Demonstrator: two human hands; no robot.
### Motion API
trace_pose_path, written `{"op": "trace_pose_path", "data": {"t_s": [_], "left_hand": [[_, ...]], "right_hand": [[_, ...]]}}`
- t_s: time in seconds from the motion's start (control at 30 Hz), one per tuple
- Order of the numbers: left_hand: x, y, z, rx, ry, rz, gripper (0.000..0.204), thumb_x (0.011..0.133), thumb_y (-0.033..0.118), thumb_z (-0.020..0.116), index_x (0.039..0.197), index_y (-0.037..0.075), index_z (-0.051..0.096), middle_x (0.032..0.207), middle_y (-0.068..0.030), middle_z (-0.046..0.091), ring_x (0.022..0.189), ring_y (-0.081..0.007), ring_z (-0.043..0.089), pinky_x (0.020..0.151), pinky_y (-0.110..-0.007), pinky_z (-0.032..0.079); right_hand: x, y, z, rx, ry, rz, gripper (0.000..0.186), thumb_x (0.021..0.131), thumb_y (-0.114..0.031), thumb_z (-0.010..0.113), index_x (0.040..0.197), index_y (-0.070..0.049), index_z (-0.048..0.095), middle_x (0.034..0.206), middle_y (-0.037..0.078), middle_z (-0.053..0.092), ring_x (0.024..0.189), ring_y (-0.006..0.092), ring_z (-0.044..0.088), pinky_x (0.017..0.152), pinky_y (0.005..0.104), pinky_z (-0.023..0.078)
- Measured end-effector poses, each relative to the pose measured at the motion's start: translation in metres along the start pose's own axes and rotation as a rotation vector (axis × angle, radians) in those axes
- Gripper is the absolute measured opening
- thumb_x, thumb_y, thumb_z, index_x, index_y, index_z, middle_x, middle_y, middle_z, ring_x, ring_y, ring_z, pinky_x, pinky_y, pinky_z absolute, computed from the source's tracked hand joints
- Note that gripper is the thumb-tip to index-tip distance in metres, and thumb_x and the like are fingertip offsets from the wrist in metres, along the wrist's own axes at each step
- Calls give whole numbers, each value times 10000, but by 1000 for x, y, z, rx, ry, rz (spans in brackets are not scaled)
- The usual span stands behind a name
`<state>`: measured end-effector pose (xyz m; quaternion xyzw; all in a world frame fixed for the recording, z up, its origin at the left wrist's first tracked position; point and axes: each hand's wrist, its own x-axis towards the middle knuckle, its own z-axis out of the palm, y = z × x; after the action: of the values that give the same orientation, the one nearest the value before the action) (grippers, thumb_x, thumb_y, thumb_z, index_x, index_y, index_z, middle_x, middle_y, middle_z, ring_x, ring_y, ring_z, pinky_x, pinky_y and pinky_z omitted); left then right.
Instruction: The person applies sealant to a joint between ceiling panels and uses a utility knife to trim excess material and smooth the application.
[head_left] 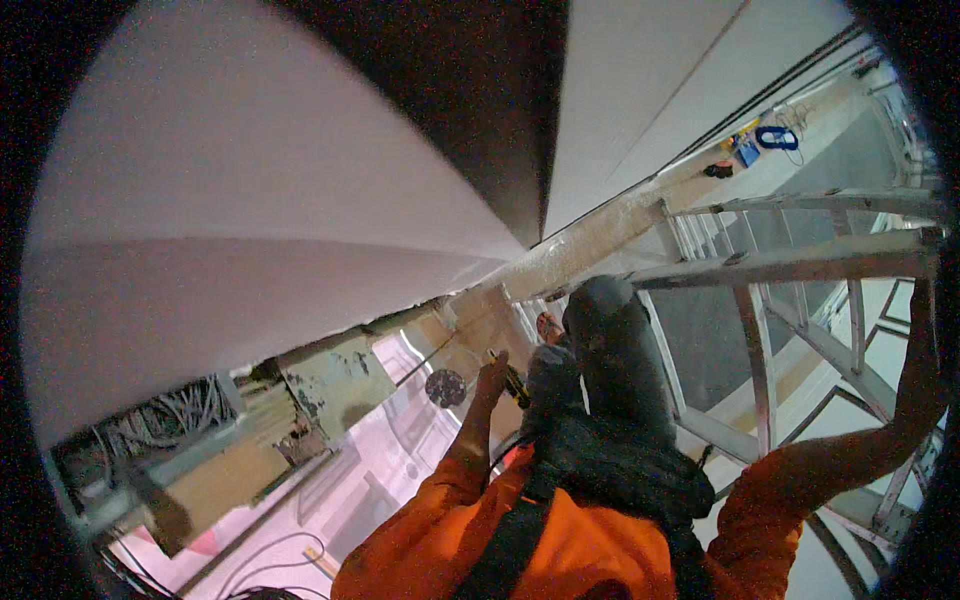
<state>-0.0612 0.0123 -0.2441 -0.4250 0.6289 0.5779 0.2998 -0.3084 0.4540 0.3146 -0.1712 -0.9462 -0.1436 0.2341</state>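
Observation:
My left hand is closed around a yellow and black tool, low beside my grey-trousered leg. My right arm reaches to the far right, where my right hand grips the metal ladder near the dark rim of the view. My legs are against the ladder, high above the floor, with a black pouch at my waist over the orange shirt.
A pale wall panel fills the upper left beside a dark recess. Bundled cables lie in an opening at lower left. A second ladder rail runs behind. Down at the upper right sit blue and yellow items and cords.

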Motion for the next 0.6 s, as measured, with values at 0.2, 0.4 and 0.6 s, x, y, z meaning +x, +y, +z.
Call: {"op": "trace_pose_path", "data": {"t_s": [0.2, 0.4, 0.6], "left_hand": [[14, -121, -21, 478, 215, 620, 401, 993, 343, 637, 1220, 15, 684, 942, -134, 762, 806, -240, 720, 661, -413, 551], [5, -200, -27, -333, 93, 279, 306, 1002, 337, 621, 1150, 90, 725, 1028, -147, 755, 850, -261, 728, 659, -424, 569], [-35, -143, -13, -561, 293, 209, 480, 961, 554, 646, 1002, 79, 698, 893, -126, 670, 696, -261, 643, 614, -408, 524]], "right_hand": [[-5, 38, 17, -76, 48, -73, 333, 948, -385, 657, 1200, -171, 616, 1148, 156, 650, 816, 361, 701, 693, 470, 561], [-13, 46, 19, -97, 84, -118, 369, 983, -287, 603, 1347, -272, 542, 1314, 119, 608, 855, 338, 720, 703, 440, 582], [-20, 73, 44, -531, 117, -403, 515, 1019, -190, 550, 1494, -373, 468, 1479, 82, 565, 894, 315, 739, 712, 411, 604]]}}
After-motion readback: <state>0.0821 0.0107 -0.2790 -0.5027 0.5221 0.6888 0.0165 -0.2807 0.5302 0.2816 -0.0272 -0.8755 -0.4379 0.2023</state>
